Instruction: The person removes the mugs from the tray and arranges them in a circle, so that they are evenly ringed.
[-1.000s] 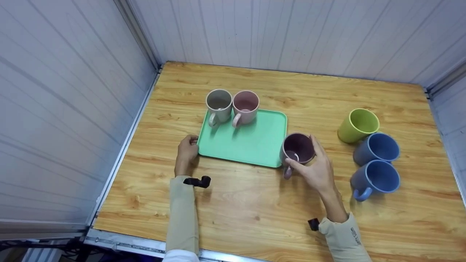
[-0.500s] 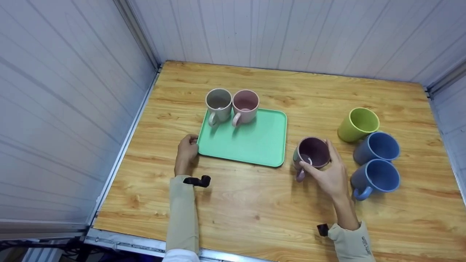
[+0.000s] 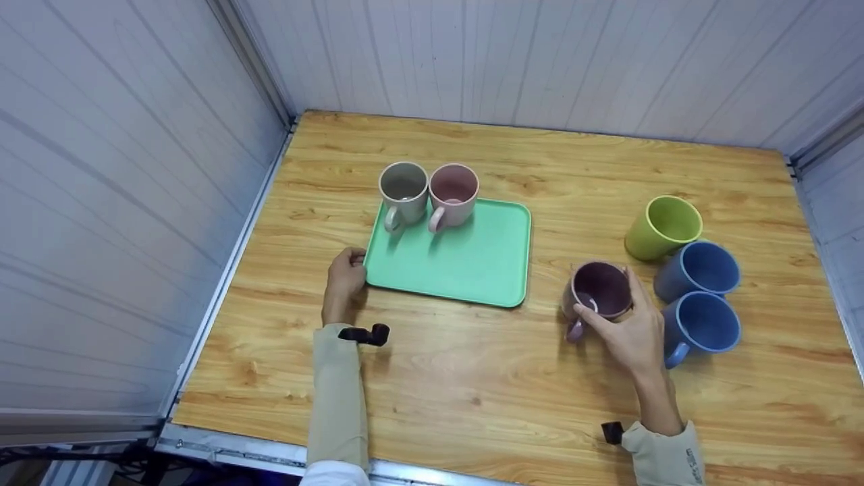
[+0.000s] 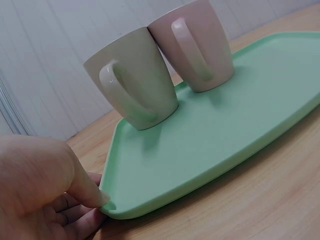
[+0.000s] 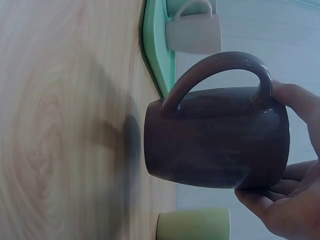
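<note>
1. Holding purple mug (image 3: 603,287) near its rim with right hand (image 3: 629,335), above table (image 3: 472,405), between green tray (image 3: 462,266) and blue mugs (image 3: 705,324).
2. Pinching tray's near-left corner with left hand (image 3: 345,275).
3. Showing grey mug (image 3: 405,196) and pink mug (image 3: 454,196) on tray's far side.

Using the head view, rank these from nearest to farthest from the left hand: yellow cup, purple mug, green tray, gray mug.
From the left hand:
1. Green tray: touching, gripped at its near left corner.
2. Gray mug: on the tray's far left.
3. Purple mug: right of the tray, in the right hand.
4. Yellow cup: farther right, on the table.
</note>
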The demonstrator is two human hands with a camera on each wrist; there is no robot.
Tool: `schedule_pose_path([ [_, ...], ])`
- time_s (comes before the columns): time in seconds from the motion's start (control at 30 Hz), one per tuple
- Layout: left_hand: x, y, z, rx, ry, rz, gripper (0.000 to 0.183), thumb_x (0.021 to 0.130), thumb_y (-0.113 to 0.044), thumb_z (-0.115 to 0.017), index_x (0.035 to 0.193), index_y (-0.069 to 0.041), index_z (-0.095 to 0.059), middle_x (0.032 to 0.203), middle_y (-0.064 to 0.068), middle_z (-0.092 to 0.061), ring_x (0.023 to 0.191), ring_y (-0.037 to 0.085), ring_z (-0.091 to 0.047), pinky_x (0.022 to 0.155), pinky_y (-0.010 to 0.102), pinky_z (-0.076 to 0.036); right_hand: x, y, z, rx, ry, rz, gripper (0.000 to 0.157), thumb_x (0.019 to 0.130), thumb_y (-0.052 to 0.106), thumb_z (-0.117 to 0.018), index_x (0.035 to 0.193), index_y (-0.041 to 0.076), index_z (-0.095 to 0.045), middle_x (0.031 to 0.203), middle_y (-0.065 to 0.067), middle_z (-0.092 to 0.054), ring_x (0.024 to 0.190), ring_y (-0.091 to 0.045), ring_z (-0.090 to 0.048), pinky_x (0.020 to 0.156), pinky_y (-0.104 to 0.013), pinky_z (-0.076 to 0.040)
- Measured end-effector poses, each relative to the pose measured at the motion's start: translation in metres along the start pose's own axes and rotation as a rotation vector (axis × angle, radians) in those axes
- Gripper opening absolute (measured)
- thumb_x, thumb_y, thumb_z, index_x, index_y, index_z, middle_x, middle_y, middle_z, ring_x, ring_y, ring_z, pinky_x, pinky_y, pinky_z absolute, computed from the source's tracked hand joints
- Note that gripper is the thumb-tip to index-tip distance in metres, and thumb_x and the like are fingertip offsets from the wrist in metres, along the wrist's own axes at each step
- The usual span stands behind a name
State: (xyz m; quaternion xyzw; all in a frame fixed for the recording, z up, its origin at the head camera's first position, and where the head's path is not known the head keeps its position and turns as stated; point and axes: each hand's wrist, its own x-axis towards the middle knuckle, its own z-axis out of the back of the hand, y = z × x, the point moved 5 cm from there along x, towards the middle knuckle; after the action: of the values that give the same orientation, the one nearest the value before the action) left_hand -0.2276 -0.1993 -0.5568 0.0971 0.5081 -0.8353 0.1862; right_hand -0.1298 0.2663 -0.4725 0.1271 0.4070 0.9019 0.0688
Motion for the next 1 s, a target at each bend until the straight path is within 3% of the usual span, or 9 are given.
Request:
schedule_pose_path([
  [0.37, -0.002, 0.000, 0.000, -0.011, -0.005, 0.024, 0.041, 0.091, 0.002, -0.035, 0.129, 0.000, -0.051, 0.124, 0.016, -0.055, 0.114, 0.027, -0.050, 0.100, 0.038, -0.042, -0.002, -0.012, 0.008, -0.040, -0.004, -0.004, 0.096, 0.066, 0.035, -0.087, 0.143, 0.002, -0.041, 0.143, -0.020, -0.046, 0.134, -0.037, -0.040, 0.107, -0.052, -0.032],
  [0.63, -0.001, 0.000, 0.000, 0.011, -0.004, 0.001, 0.043, 0.091, 0.002, -0.033, 0.129, 0.000, -0.051, 0.124, 0.017, -0.054, 0.114, 0.028, -0.050, 0.099, 0.038, -0.042, -0.005, -0.019, 0.012, -0.044, 0.003, -0.003, 0.097, 0.065, 0.033, -0.087, 0.143, 0.001, -0.039, 0.142, -0.019, -0.047, 0.131, -0.037, -0.042, 0.105, -0.053, -0.034],
  [1.0, -0.001, 0.000, -0.001, -0.019, -0.001, 0.026, 0.041, 0.091, 0.002, -0.034, 0.129, 0.000, -0.051, 0.123, 0.015, -0.054, 0.113, 0.026, -0.050, 0.099, 0.037, -0.042, -0.010, -0.019, 0.022, -0.119, -0.016, 0.082, 0.094, 0.064, 0.028, -0.088, 0.141, -0.002, -0.042, 0.139, -0.024, -0.047, 0.129, -0.041, -0.042, 0.106, -0.055, -0.031],
])
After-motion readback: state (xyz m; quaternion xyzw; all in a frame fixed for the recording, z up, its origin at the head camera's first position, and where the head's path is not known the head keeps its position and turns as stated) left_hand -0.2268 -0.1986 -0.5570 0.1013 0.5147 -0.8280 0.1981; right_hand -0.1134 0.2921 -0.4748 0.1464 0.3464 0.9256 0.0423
